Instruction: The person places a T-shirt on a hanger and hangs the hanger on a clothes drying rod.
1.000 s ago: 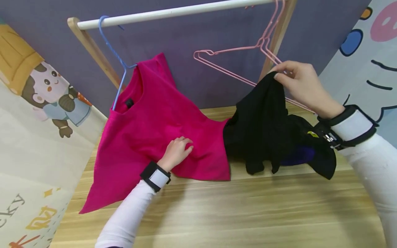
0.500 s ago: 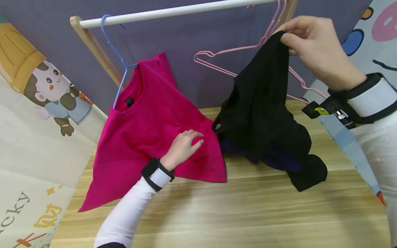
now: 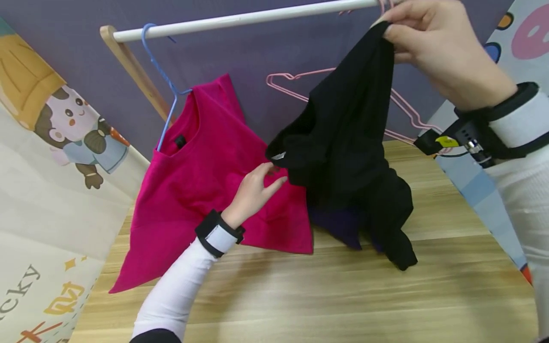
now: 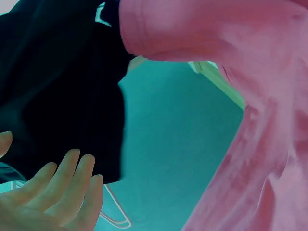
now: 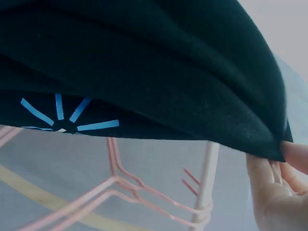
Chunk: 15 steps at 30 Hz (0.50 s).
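Wood-grained bench [image 3: 279,295] below; at two o'clock the right hand [image 3: 446,55] pinches the black garment [image 3: 347,138] at one spot only, so it might slip or snag the pink hangers [image 5: 115,179]; the left hand [image 3: 253,193], fingers loose, seems to hold nothing.

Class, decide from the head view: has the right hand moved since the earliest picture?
Yes, upward: the right hand, well below the white rail earlier, now appears near its right end.
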Available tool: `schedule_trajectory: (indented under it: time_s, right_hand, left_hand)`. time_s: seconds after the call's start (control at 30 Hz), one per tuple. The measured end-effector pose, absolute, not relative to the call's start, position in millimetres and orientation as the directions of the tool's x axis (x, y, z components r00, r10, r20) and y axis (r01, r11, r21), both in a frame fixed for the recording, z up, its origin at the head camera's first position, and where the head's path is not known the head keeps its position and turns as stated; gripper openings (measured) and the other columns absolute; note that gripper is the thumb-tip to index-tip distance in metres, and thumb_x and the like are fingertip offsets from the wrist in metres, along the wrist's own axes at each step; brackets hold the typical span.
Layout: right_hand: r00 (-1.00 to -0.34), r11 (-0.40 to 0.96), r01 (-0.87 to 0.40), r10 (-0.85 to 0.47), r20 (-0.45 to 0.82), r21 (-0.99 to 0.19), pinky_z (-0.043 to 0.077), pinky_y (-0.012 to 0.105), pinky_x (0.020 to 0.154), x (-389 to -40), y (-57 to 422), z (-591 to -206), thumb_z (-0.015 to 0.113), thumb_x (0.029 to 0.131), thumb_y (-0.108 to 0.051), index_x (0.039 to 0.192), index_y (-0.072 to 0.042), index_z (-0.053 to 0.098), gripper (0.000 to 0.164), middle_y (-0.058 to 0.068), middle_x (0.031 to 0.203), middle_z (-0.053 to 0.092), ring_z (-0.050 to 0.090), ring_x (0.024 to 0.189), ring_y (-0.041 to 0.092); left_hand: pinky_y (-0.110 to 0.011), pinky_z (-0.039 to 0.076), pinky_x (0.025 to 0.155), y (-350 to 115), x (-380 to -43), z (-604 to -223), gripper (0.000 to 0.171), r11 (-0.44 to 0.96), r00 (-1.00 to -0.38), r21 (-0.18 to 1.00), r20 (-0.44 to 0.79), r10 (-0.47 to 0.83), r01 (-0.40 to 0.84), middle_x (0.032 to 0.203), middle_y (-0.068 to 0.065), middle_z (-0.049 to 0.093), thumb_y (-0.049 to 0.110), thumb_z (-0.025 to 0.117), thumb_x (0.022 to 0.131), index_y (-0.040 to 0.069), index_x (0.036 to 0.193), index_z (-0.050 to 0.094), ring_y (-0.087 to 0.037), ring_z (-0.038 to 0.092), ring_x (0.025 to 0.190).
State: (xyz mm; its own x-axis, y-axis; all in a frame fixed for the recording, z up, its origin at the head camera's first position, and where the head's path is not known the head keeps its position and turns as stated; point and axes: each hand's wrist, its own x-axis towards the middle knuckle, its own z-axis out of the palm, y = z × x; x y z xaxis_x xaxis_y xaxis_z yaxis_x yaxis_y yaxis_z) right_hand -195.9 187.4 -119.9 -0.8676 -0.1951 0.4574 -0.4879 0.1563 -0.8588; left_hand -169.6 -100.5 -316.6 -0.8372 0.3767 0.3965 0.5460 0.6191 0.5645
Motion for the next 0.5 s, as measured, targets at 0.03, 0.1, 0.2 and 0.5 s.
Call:
schedule_trajectory:
  time_s: [0.03,0.1,0.2,0.5]
  right_hand:
    - [-0.871,0.197,-0.483,-0.205,0.446,-0.853,0.045,0.012,0.074,-195,186,-122,0.055,0.086,-0.009,0.107,0.000,0.058,0.023,0.010,0.098,0.055,0.055,0.085,0.020]
    - [-0.880,0.262,-0.468,-0.229,0.417,-0.844,0.045,0.011,0.074,-191,184,-128,0.051,0.088,-0.010,0.106,-0.002,0.057,0.021,0.008,0.097,0.055,0.055,0.085,0.019]
    - [-0.894,0.297,-0.434,-0.254,0.368,-0.850,0.045,0.011,0.073,-187,179,-138,0.049,0.090,-0.012,0.105,-0.004,0.057,0.019,0.006,0.096,0.057,0.056,0.085,0.016]
    - [-0.916,0.327,-0.343,-0.324,0.236,-0.881,0.047,0.016,0.071,-174,162,-170,0.050,0.090,-0.017,0.106,-0.006,0.058,0.021,0.003,0.091,0.062,0.059,0.082,0.012]
  left_hand:
    - [-0.033,0.045,0.080,-101,-170,-316,0.034,0.613,-0.843,0.580,0.391,0.369,0.537,0.099,-0.010,0.059,0.021,0.061,0.084,-0.002,0.108,0.054,-0.021,0.056,0.091]
    - [-0.033,0.045,0.082,-102,-170,-318,0.039,0.605,-0.850,0.598,0.379,0.365,0.526,0.102,-0.010,0.059,0.022,0.060,0.084,-0.002,0.113,0.052,-0.021,0.056,0.094]
    - [-0.033,0.044,0.085,-102,-170,-322,0.045,0.593,-0.861,0.626,0.336,0.381,0.507,0.106,-0.009,0.058,0.025,0.061,0.084,-0.001,0.118,0.050,-0.021,0.055,0.097]
    - [-0.034,0.046,0.076,-94,-169,-333,0.030,0.475,-0.898,0.784,0.228,0.376,0.398,0.098,-0.006,0.061,0.031,0.058,0.085,0.005,0.099,0.056,-0.018,0.056,0.086]
